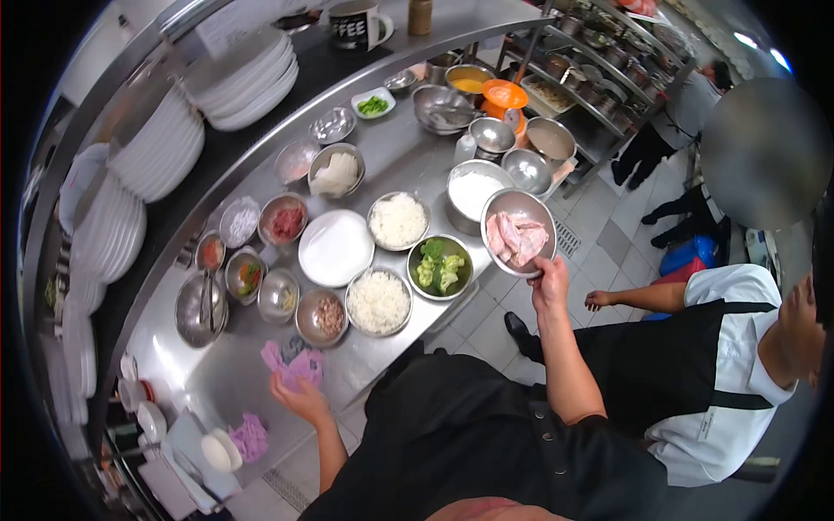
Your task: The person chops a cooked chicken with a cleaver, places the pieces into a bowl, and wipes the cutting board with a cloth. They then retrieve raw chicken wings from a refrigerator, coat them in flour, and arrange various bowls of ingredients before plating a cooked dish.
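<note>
Hands [550, 285] well apart, right farther forward

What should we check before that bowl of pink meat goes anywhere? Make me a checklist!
1. Right hand has the bowl: ok, it grips the near rim.
2. Meat inside: ok, the pieces lie within the rim.
3. Left hand free to help: not ok, it holds a purple cloth.
4. Bowl apart from the pot of white stuff: cannot tell, the bowl overlaps it in this view.
5. Other person's hand off the bowl: ok, it hangs apart from it.
</note>
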{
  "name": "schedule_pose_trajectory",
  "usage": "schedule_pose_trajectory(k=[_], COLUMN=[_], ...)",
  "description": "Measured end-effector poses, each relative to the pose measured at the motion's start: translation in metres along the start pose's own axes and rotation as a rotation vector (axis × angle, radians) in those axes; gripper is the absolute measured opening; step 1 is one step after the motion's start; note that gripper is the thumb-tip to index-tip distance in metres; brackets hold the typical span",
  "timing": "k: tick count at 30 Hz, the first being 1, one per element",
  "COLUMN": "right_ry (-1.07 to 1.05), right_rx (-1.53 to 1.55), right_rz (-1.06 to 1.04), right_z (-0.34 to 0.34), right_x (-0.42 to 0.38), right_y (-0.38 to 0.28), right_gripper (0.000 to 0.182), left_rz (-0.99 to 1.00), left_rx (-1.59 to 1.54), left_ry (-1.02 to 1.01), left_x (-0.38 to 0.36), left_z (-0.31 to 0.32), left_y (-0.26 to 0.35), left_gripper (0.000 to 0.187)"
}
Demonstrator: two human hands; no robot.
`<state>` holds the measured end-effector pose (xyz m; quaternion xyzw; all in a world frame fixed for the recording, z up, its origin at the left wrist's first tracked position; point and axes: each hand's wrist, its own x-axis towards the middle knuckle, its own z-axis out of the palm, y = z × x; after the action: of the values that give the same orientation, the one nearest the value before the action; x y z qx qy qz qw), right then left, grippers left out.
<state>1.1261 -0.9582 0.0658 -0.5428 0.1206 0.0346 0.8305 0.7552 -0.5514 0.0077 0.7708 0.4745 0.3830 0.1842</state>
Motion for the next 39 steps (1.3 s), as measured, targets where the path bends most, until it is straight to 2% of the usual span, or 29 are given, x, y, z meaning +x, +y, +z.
schedule_pose_trajectory(k=[3,5,9,11,12,13,15,16,20,24,26,29,31,32,33,34,35,36,37,39], right_ry=[0.050,0.086,0.048,0.102,0.087,0.044,-0.024,-0.011,-0.115,-0.146,-0.203,-0.238,-0.277,-0.302,-0.335,-0.334,-0.328,-0.380,-0.394,-0.441], right_rx=[0.010,-0.034,-0.035,-0.129,-0.148,-0.137,-0.121,-0.160,-0.273,-0.318,-0.343,-0.339,-0.290,-0.281,-0.293,-0.319,-0.349,-0.379,-0.396,-0.405], right_rz=[-0.032,-0.056,-0.032,-0.064,-0.062,-0.066,-0.062,-0.059,0.005,0.090,0.126,0.135,0.105,0.113,0.123,0.144,0.166,0.165,0.172,0.216], right_z=[0.020,0.025,0.043,0.061,0.059,0.061,0.068,0.077,0.071,0.073,0.070,0.063,0.060,0.057,0.060,0.060,0.057,0.052,0.055,0.061], right_x=[0.056,0.109,0.238,0.300,0.351,0.390,0.455,0.474,0.585,0.623,0.640,0.652,0.662,0.667,0.671,0.674,0.674,0.680,0.677,0.679], right_y=[-0.034,-0.047,-0.071,-0.084,-0.076,-0.073,-0.067,-0.068,-0.051,-0.053,-0.049,-0.050,-0.047,-0.044,-0.045,-0.046,-0.045,-0.042,-0.038,-0.034], right_gripper=[0.013,0.011,0.008,0.011,0.011,0.012,0.012,0.009,0.007,0.008,0.008,0.008,0.008,0.009,0.009,0.012,0.015,0.003,0.003,0.005], left_rz=[0.093,0.040,0.030,-0.107,-0.013,-0.040,0.085,0.131,0.072,0.384,0.430,0.470,0.489,0.474,0.447,0.521,0.594,0.614,0.632,0.714], left_rx=[-0.076,-0.288,-0.385,-0.621,-0.568,-0.549,-0.447,-0.396,-0.422,-0.301,-0.244,-0.154,0.066,0.124,0.143,0.163,0.182,0.101,0.007,-0.224], left_ry=[0.019,-0.052,-0.121,-0.251,-0.252,-0.202,-0.388,-0.402,-0.517,-0.349,-0.268,-0.146,0.002,0.016,0.033,0.033,0.027,-0.100,-0.231,-0.599], left_x=[0.016,0.029,0.041,0.035,0.032,0.029,0.026,0.028,0.052,0.100,0.123,0.156,0.165,0.162,0.152,0.134,0.113,0.082,0.050,0.013], left_z=[0.035,0.051,0.105,0.132,0.147,0.158,0.171,0.175,0.184,0.189,0.184,0.185,0.185,0.182,0.185,0.189,0.194,0.196,0.198,0.202], left_y=[0.053,0.100,0.146,0.189,0.208,0.231,0.283,0.318,0.462,0.593,0.651,0.703,0.727,0.737,0.742,0.748,0.754,0.765,0.780,0.802], left_gripper=[0.050,0.047,0.046,0.045,0.045,0.045,0.046,0.048,0.064,0.084,0.086,0.086,0.090,0.079,0.079,0.069,0.059,0.052,0.045,0.043])
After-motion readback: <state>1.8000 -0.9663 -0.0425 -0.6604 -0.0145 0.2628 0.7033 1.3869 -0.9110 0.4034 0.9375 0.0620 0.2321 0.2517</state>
